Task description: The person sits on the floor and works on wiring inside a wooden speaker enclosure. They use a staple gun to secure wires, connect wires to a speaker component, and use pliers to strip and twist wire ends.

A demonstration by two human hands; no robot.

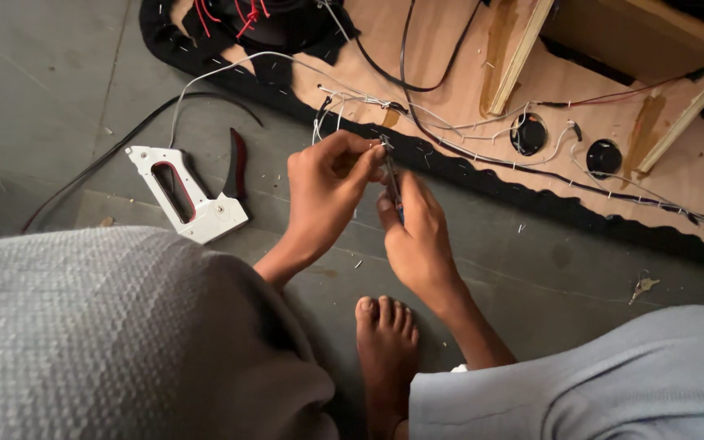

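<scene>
Both grips pinch a slim, dark, metal-tipped hand tool (390,181): left hand (325,195) at its tip, right hand (419,236) around its handle, just right of the white staple gun (187,194) on the floor.

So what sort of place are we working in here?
Probably a small workshop floor: a wooden panel strung with stapled wires, a white staple gun on the concrete floor, and both hands gripping a small tool.
</scene>
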